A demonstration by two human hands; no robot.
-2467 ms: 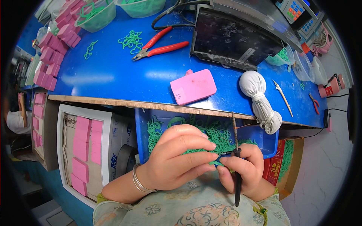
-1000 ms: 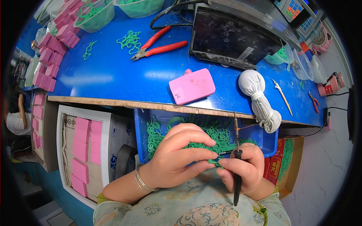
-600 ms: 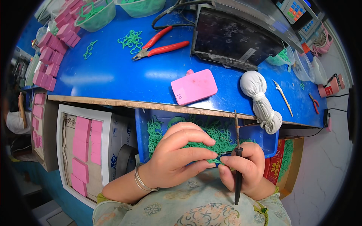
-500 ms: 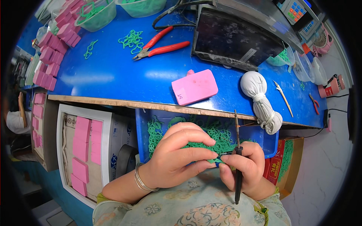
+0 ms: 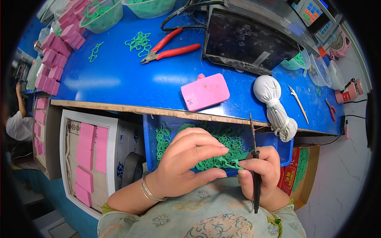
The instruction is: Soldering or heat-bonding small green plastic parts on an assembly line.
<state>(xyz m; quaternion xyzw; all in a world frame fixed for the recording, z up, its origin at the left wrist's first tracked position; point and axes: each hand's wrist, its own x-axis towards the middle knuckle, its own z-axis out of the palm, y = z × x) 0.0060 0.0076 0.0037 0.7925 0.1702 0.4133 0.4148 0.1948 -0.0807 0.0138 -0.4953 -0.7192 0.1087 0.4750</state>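
Over a blue bin (image 5: 284,152) of small green pieces (image 5: 238,142), my two hands are close together. My right hand (image 5: 265,172) grips a soldering-iron-like pen (image 5: 256,174) with a black handle and a thin metal tip pointing up and away. Between that hand's thumb and forefinger is a small green openwork piece (image 5: 235,164). My left hand (image 5: 190,162), wearing bracelets at the wrist, is just left of it. Its thumb and fingers are apart, with nothing between them.
On the blue table (image 5: 131,87) are a pink block (image 5: 205,92), red-handled cutters (image 5: 170,50), a tied white cloth bundle (image 5: 274,107) and a pointed stick (image 5: 298,104). A dark machine (image 5: 250,41) stands behind. Pink blocks fill a white-framed box (image 5: 115,158) at left.
My left fingers have let go of the green piece and spread apart. My right hand has shifted slightly right with the pen and the piece.
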